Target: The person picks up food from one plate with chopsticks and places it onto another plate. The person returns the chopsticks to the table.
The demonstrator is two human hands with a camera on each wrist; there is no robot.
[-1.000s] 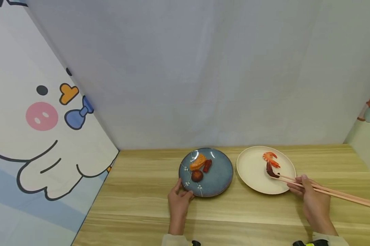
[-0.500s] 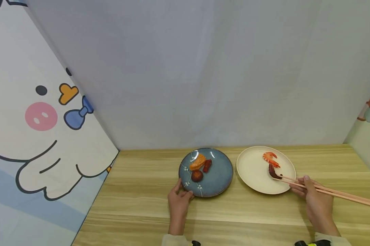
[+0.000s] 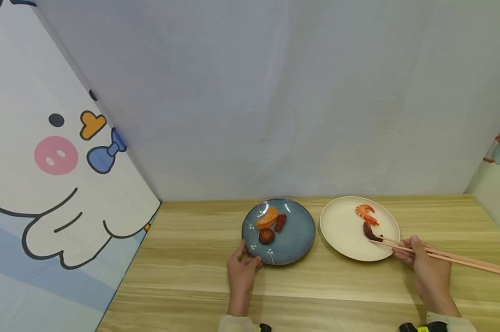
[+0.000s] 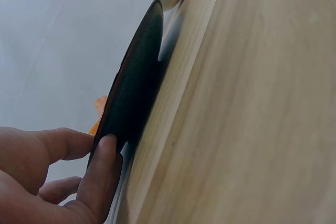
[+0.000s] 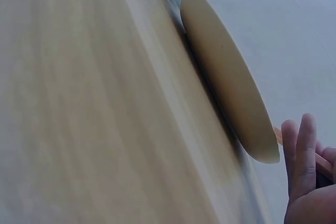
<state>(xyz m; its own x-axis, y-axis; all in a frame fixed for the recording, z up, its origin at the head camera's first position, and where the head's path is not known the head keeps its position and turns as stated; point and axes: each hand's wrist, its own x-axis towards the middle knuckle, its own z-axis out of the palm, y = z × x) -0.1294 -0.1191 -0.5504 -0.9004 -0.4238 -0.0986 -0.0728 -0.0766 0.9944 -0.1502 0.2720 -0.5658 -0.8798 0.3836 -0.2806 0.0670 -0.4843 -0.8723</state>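
My left hand (image 3: 242, 272) pinches the near-left rim of a blue plate (image 3: 297, 246) with white blossom branches. In the left wrist view, the fingers (image 4: 100, 174) lie against its dark underside. On it sit an orange food piece (image 3: 268, 218), a small dark-red piece (image 3: 280, 222) and a round brown mushroom-like piece (image 3: 267, 236). My right hand (image 3: 430, 272) holds a pair of pink chopsticks (image 3: 467, 262). Their tips are at a dark-red curled piece like an octopus tentacle (image 3: 369, 232), over the cream plate (image 3: 341, 235). A shrimp (image 3: 366, 214) lies just beyond it.
Both plates stand side by side on a wood-grain table (image 3: 183, 267). A grey-white cloth backdrop (image 3: 295, 101) rises behind the table's far edge. At the left hangs a panel with a cartoon print (image 3: 56, 184).
The chopsticks, my right hand and the dark curled piece have shifted slightly to the right and toward me. My left hand and the blue plate have stayed in place.
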